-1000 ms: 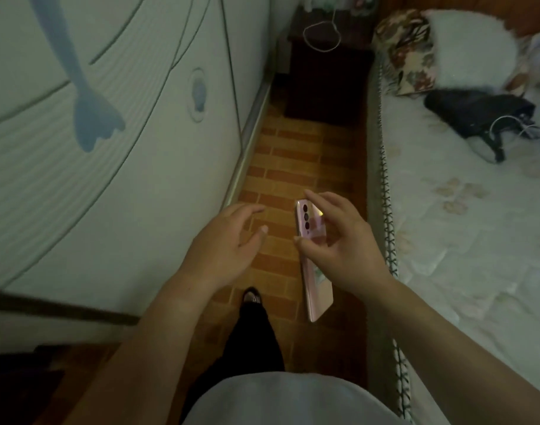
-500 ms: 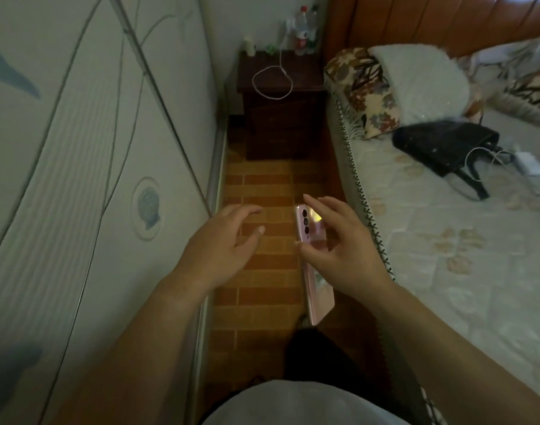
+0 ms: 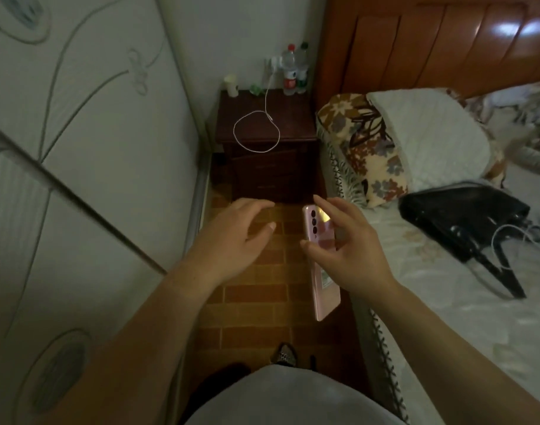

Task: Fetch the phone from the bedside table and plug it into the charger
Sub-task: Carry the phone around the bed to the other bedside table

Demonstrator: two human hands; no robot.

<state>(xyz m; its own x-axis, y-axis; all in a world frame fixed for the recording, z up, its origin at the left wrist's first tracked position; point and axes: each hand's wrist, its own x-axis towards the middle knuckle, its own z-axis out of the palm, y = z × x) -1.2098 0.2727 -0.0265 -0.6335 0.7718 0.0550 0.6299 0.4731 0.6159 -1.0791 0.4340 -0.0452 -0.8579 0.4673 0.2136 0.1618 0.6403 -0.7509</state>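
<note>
My right hand [image 3: 348, 250] grips a pink phone [image 3: 319, 237] by its upper part, back side and camera lenses facing me, the lower end hanging down over the brick floor. My left hand [image 3: 232, 240] hovers open just left of it, holding nothing. Ahead stands the dark wooden bedside table [image 3: 293, 118]. A white charger cable [image 3: 256, 130] lies looped on its top and over its front edge, running up to a plug [image 3: 273, 61] on the wall behind.
Two bottles [image 3: 294, 70] and a small white cup [image 3: 232, 85] stand at the back of the table. A patterned wardrobe [image 3: 78, 148] lines the left. The bed [image 3: 446, 302] on the right carries pillows [image 3: 415, 139] and a black bag [image 3: 464, 219]. The brick-floor aisle [image 3: 253, 302] is narrow.
The view has moved forward along the aisle, so the bedside table and cable are nearer. Both hands keep the same pose, with the phone still in my right hand.
</note>
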